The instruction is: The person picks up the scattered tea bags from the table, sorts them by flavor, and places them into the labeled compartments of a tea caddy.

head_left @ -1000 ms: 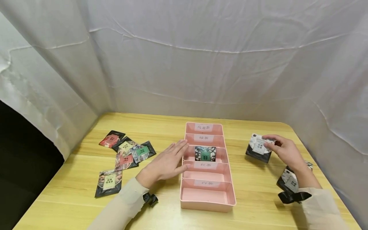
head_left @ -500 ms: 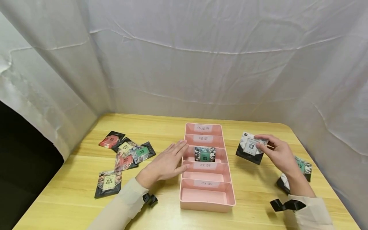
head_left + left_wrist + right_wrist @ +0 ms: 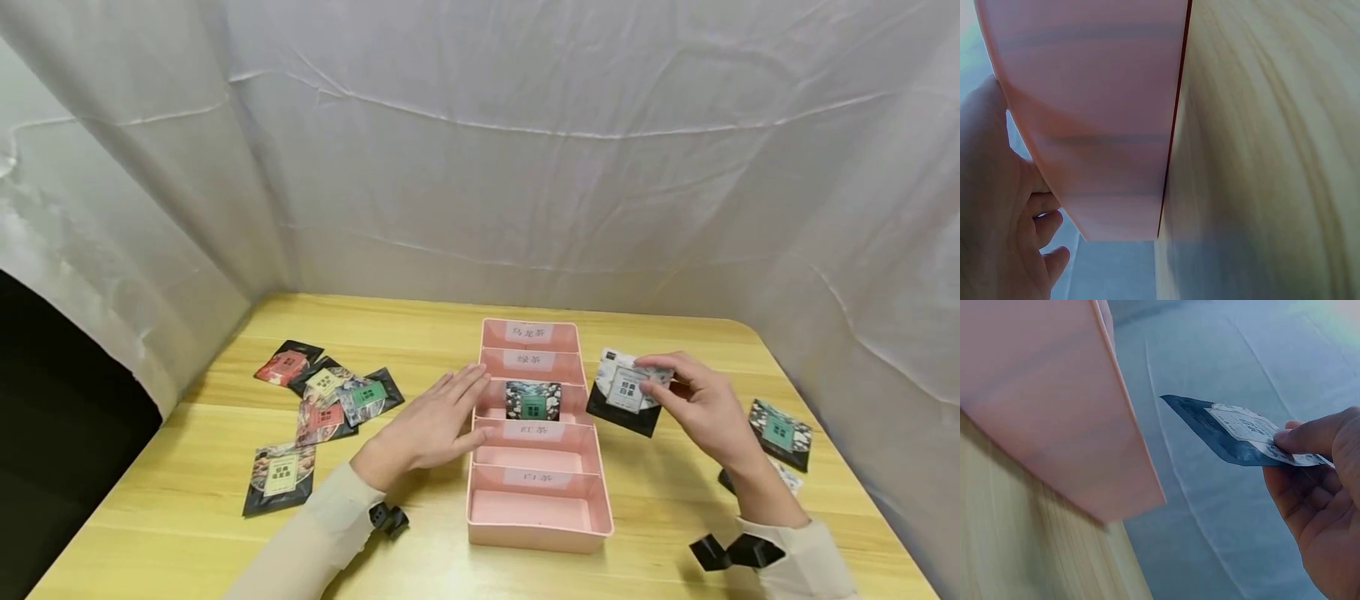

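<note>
Between thumb and fingers my right hand [image 3: 697, 408] pinches a black-and-white tea sachet [image 3: 624, 393], held up just right of the pink divided box [image 3: 540, 537]. In the right wrist view the sachet [image 3: 1235, 434] is tilted, apart from the box wall [image 3: 1079, 425]. My left hand [image 3: 431, 425] rests with straight fingers on the box's left rim; the left wrist view shows its fingers [image 3: 1047, 231] along that edge. A green-labelled sachet [image 3: 533, 402] stands in the box's middle compartment. Paper labels with handwriting mark the compartments.
Several sachets overlap on the table's left, among them a red one [image 3: 288, 363] and a green-labelled one [image 3: 369, 395]. A yellow-labelled sachet [image 3: 280, 478] lies nearer. At the right lie another green-labelled sachet [image 3: 780, 435] and one partly hidden by my right forearm. White curtains surround the table.
My right hand has carried the black-and-white sachet left toward the box, uncovering the green-labelled sachet at the right. The left hand has stayed at the box rim.
</note>
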`<action>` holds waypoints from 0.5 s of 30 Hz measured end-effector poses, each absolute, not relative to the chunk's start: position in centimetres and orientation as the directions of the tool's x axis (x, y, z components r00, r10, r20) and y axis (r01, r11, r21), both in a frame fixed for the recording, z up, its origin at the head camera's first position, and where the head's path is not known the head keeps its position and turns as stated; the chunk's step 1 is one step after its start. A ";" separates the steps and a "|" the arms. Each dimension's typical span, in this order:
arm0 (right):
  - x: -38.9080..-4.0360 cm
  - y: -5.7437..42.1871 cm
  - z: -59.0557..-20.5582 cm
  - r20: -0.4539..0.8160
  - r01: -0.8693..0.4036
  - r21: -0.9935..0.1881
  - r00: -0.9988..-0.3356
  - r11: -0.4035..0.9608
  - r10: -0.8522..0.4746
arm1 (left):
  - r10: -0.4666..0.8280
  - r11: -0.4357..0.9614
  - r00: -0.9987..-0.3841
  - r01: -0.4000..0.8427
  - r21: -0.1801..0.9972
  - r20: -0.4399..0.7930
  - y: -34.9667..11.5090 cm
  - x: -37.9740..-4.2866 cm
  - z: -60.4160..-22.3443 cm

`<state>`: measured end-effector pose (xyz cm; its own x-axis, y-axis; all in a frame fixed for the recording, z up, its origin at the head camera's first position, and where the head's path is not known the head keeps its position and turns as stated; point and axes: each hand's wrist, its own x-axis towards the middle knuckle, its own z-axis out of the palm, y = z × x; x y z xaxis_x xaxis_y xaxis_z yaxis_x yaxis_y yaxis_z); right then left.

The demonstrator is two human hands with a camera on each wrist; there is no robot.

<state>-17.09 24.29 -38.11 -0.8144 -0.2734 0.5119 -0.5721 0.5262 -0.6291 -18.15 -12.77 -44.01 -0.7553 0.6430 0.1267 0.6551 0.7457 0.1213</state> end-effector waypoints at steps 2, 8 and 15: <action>-16.7 23.7 -37.8 0.536 -0.616 -0.617 -0.784 0.490 -0.311 | 0.643 0.747 -0.756 0.654 0.116 0.124 -12.8 -18.1 -43.9; -15.5 21.7 -37.5 0.576 -0.691 -0.606 -0.722 0.393 -0.383 | 0.644 0.748 -0.754 0.656 0.099 0.131 -12.8 -18.1 -43.7; -14.6 20.0 -37.9 0.579 -0.733 -0.591 -0.676 0.336 -0.456 | 0.639 0.753 -0.758 0.651 0.096 0.127 -12.6 -18.1 -43.7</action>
